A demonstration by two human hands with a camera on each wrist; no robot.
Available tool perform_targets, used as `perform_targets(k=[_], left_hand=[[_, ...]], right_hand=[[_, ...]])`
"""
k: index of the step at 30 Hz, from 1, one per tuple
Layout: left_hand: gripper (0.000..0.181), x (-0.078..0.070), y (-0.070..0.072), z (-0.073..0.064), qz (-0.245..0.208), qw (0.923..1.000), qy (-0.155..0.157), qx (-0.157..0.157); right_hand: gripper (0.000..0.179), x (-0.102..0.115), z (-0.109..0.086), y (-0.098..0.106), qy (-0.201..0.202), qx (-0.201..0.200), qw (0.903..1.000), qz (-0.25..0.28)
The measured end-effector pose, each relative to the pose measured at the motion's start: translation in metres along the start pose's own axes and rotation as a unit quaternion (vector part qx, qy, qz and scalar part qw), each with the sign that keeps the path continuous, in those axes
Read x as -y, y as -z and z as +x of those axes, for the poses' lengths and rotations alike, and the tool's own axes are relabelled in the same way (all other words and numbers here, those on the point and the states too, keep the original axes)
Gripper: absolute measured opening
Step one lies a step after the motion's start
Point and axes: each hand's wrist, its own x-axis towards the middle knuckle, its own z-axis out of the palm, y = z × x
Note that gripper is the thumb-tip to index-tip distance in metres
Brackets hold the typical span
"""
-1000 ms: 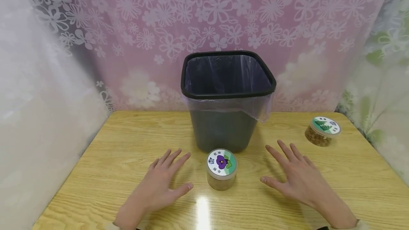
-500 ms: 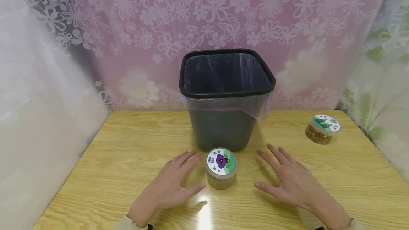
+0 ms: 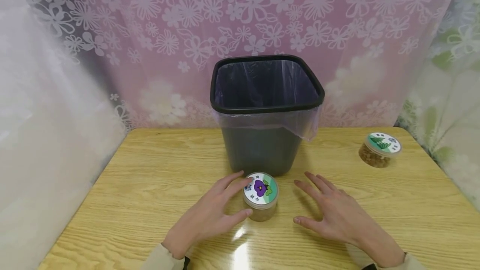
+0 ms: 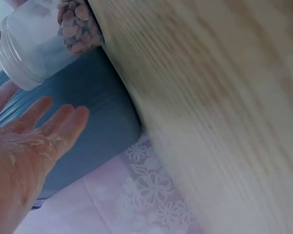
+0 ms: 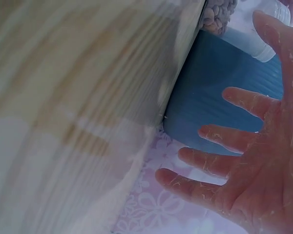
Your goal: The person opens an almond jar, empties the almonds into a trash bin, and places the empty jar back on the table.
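A clear round jar (image 3: pixel 261 211) with a purple-flower label on its lid stands upright on the wooden table, directly in front of a dark bin. In the left wrist view small brown pieces (image 4: pixel 77 29) fill the jar's bottom part. My left hand (image 3: pixel 213 211) is at the jar's left side, fingers spread, with its index fingertip overlapping the lid's edge and its thumb near the jar's front. To the right of the jar my right hand (image 3: pixel 331 216) is spread and holds nothing; its fingers (image 5: pixel 234 139) are extended, a gap away from the jar.
The bin (image 3: pixel 262 149), with a black rim and a thin purple liner, stands behind the jar. A second, lower jar (image 3: pixel 375 155) with a green label and brown contents sits at the table's back right. A pink floral curtain (image 3: pixel 168 53) hangs behind the table (image 3: pixel 157 166).
My left hand has moved right and slightly forward, up to the jar. The right hand has shifted left towards it. Both jars and the bin stay in place.
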Motion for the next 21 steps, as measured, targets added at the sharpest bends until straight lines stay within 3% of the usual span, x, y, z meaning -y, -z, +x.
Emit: perform_targets(k=[12,21], left_hand=[[0.063,-0.005,-0.002,0.014,-0.002,0.9996,-0.027,0.013],[0.066,-0.013,0.000,0.024,0.004,0.9990,-0.027,0.035]], right_hand=[[0.077,0.004,0.004,-0.002,0.023,0.026,0.9993,0.010],[0.075,0.005,0.007,-0.003,0.042,0.046,0.9979,0.014]])
